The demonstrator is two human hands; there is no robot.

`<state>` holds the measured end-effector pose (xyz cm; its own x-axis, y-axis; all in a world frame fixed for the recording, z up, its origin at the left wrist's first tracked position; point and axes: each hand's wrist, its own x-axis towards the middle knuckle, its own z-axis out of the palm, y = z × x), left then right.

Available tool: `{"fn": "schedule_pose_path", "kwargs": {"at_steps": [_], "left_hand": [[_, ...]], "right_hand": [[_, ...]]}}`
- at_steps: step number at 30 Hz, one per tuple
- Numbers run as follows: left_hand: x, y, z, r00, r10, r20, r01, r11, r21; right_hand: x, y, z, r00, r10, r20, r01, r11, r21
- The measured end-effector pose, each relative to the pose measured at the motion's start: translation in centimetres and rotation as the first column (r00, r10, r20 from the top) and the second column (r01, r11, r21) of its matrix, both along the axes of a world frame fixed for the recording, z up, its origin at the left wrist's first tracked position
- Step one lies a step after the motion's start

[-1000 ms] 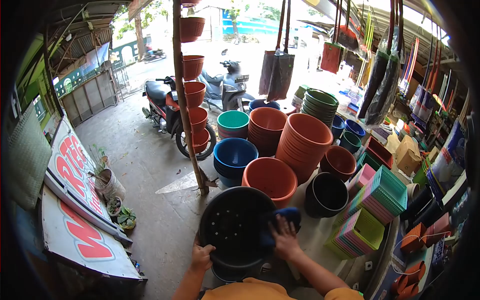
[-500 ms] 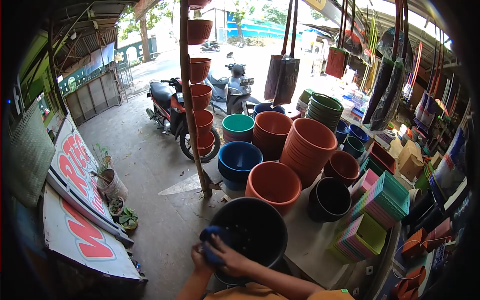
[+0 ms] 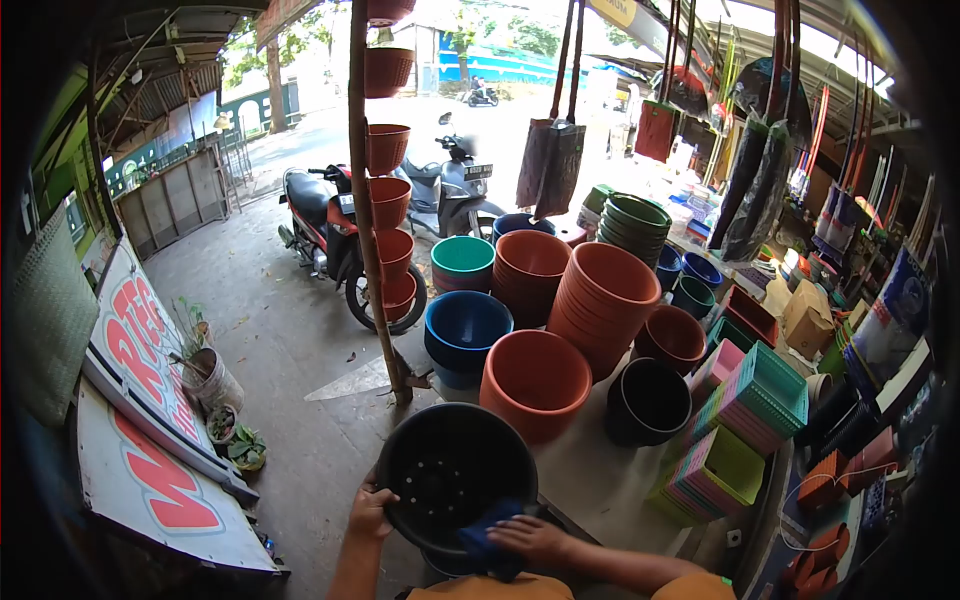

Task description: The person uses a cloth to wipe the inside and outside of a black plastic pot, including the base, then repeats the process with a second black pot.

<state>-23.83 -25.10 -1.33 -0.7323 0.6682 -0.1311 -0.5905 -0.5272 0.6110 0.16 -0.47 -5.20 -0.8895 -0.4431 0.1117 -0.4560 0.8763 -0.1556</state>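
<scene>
Black plastic pot (image 3: 462,432) held by its rim, blue cloth (image 3: 487,529) at its near right edge

Nearest is the wearer's orange shirt (image 3: 495,588). Just beyond it, the left hand (image 3: 371,510) is closed on the black plastic pot's left rim, thumb on top. The right hand (image 3: 530,538) lies palm down on the blue cloth, fingers extended; whether they also grip it cannot be told. Bright dots show in the pot's bottom.

Past the pot stand a wide terracotta-coloured pot (image 3: 535,375), another black pot (image 3: 648,402) and, to the right, stacked pastel baskets (image 3: 752,400). Behind the wide pot are blue pots (image 3: 467,325) and a leaning stack of terracotta-coloured pots (image 3: 603,305).

A wooden post (image 3: 372,250) carries a column of hanging planters (image 3: 391,203). Farther off are a red-and-black motorbike (image 3: 322,225), a grey scooter (image 3: 455,190) and, on the road, a motorbike with a rider (image 3: 481,94).
</scene>
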Motion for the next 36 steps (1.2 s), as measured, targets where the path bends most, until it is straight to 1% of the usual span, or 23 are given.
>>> {"fn": "schedule_pose_path", "kwargs": {"at_steps": [1,5,7,8,9,10,11,12,14,15,18,20,21,23,24,25,26,27,29,31,33,34,36], "left_hand": [[0.3,-0.2,0.6,1.000,-0.009,-0.003,0.009,1.000,-0.001],[1.1,0.1,1.5,0.994,-0.061,-0.090,0.050,0.992,-0.112],[1.5,0.4,1.1,0.990,-0.048,-0.133,0.024,0.984,-0.178],[1.7,0.8,0.9,0.750,-0.035,-0.660,-0.406,0.764,-0.502],[2.1,1.2,0.8,0.301,-0.302,-0.904,-0.833,0.379,-0.404],[2.9,1.3,2.5,0.301,-0.301,-0.905,-0.835,0.375,-0.402],[4.0,1.1,4.3,0.064,-0.575,-0.816,-0.819,0.437,-0.372],[4.9,1.2,5.6,-0.193,-0.761,-0.619,-0.786,0.498,-0.367],[6.9,1.7,3.5,-0.203,-0.877,-0.436,-0.442,0.480,-0.758],[7.9,2.4,4.1,-0.276,-0.903,-0.328,-0.378,0.416,-0.827],[7.5,2.7,-0.6,-0.249,-0.934,-0.256,-0.425,0.343,-0.838],[7.0,2.4,-0.8,-0.192,-0.861,-0.472,-0.472,0.503,-0.724],[7.2,2.4,-0.3,-0.195,-0.862,-0.467,-0.472,0.500,-0.726],[7.7,2.8,0.9,0.003,-0.796,-0.605,-0.468,0.533,-0.704],[7.6,2.8,1.0,0.000,-0.797,-0.604,-0.469,0.534,-0.704],[7.3,3.0,0.9,0.148,-0.771,-0.620,-0.396,0.528,-0.751],[7.1,3.1,0.8,0.297,-0.733,-0.611,-0.315,0.529,-0.788],[6.9,3.3,-0.6,0.297,-0.734,-0.611,-0.315,0.529,-0.788],[6.4,3.8,-3.9,0.734,-0.337,-0.589,-0.175,0.744,-0.645],[6.2,4.1,-2.4,0.790,-0.282,-0.545,-0.181,0.742,-0.646],[6.1,4.2,-2.5,0.915,-0.133,-0.381,-0.132,0.794,-0.593],[6.1,4.2,-2.9,0.915,-0.134,-0.380,-0.131,0.793,-0.595],[5.9,4.2,-3.7,0.974,-0.071,-0.216,-0.058,0.842,-0.537]], "right_hand": [[0.8,1.9,-2.1,0.981,-0.019,-0.192,0.018,1.000,-0.006],[0.5,5.5,-0.5,0.975,0.054,-0.213,-0.012,0.980,0.196],[-0.1,4.9,1.2,0.984,0.140,-0.108,-0.105,0.954,0.279],[-0.4,4.8,1.5,0.983,0.144,-0.112,-0.107,0.954,0.279],[-0.7,4.7,1.8,0.984,0.124,-0.127,-0.090,0.965,0.245],[-1.0,4.5,2.1,0.985,0.103,-0.139,-0.072,0.975,0.209],[-1.5,4.3,2.5,0.984,0.105,-0.141,-0.075,0.975,0.207],[-1.9,3.9,3.0,0.983,0.099,-0.157,-0.068,0.978,0.195],[-2.4,3.3,3.4,0.981,0.093,-0.170,-0.063,0.982,0.176],[-2.7,3.2,3.5,0.983,0.080,-0.164,-0.056,0.988,0.142],[-3.2,4.2,3.8,0.970,0.025,-0.240,-0.004,0.996,0.090],[-3.4,4.8,4.0,0.949,-0.016,-0.315,0.037,0.997,0.062],[-3.6,5.1,4.3,0.916,-0.106,-0.386,0.106,0.994,-0.022],[-3.5,4.8,4.6,0.871,-0.202,-0.447,0.169,0.979,-0.113],[-3.3,4.1,5.0,0.856,-0.356,-0.375,0.287,0.930,-0.228],[-3.1,3.4,5.4,0.820,-0.496,-0.286,0.402,0.854,-0.331],[-3.0,2.3,5.3,0.820,-0.496,-0.286,0.402,0.854,-0.331],[-2.8,0.8,4.8,0.851,-0.475,-0.222,0.389,0.856,-0.341],[-2.0,-2.9,3.7,0.904,-0.403,-0.142,0.359,0.896,-0.260],[-1.7,-5.7,4.3,0.926,-0.358,-0.121,0.336,0.927,-0.167],[-1.8,-7.4,5.1,0.975,-0.178,-0.136,0.175,0.984,-0.033],[-2.1,-7.5,5.2,0.975,-0.178,-0.134,0.175,0.984,-0.035],[-3.4,-6.9,5.5,0.989,-0.095,-0.109,0.105,0.990,0.090]]}}
